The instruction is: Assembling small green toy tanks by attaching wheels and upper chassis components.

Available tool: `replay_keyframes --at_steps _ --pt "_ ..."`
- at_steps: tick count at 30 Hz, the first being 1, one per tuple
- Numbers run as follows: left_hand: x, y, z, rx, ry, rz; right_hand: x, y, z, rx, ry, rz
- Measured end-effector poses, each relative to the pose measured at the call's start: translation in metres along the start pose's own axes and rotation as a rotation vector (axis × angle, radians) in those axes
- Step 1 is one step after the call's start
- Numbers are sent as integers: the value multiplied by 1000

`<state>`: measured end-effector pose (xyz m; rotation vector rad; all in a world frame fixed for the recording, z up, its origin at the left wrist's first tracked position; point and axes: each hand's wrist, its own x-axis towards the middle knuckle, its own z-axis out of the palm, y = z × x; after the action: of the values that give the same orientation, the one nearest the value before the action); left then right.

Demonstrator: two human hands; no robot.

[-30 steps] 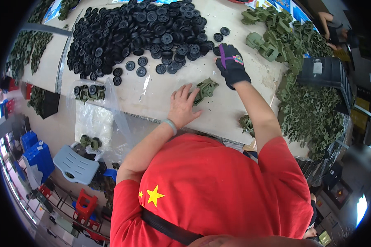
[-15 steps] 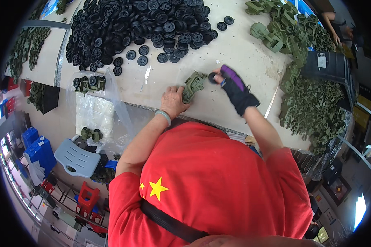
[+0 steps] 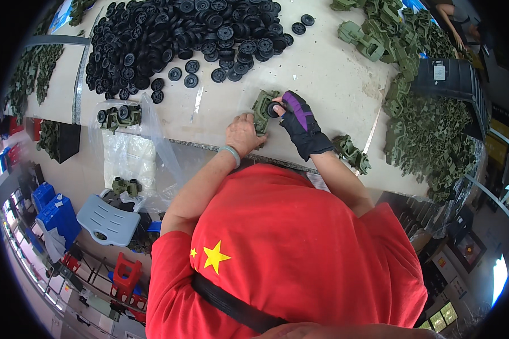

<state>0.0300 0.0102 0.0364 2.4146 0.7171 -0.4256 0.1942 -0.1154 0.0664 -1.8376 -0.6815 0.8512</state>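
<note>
My left hand (image 3: 243, 134) is closed on a green toy vehicle body (image 3: 260, 107) lying on the table near its front edge, gripping its near end. In a black and purple fingerless glove, my right hand (image 3: 300, 123) pinches a black toy wheel (image 3: 273, 109) between thumb and fingers. That wheel rests against the right side of the vehicle body. Whether it sits on an axle cannot be seen. Beside my right forearm lies another green vehicle body (image 3: 351, 153).
A large heap of black wheels (image 3: 169, 39) covers the far left of the table (image 3: 322, 62). Green parts (image 3: 429, 135) pile up on the right, by a black bin (image 3: 449, 85). To the left, a wheeled green vehicle (image 3: 120, 116) lies on clear plastic, near a grey chair (image 3: 107, 219).
My right hand has moved left, bringing the wheel from beside the vehicle body to its side. The second body by my right forearm has come into view. My left hand keeps its hold.
</note>
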Motion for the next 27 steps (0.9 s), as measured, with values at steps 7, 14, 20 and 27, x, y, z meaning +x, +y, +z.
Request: replay_keyframes --at_steps 7,14,20,27 --pt "-1 -3 0 -18 -21 -28 8 -9 1 -483 206 -307" --pt "1 -2 5 -29 -26 -16 68 -37 30 -827 -221 -832" --pt "4 -7 22 -100 -26 -11 71 -45 39 -943 -298 -782" --pt "8 -12 28 -187 -11 -5 79 -34 42 -976 -208 -512"
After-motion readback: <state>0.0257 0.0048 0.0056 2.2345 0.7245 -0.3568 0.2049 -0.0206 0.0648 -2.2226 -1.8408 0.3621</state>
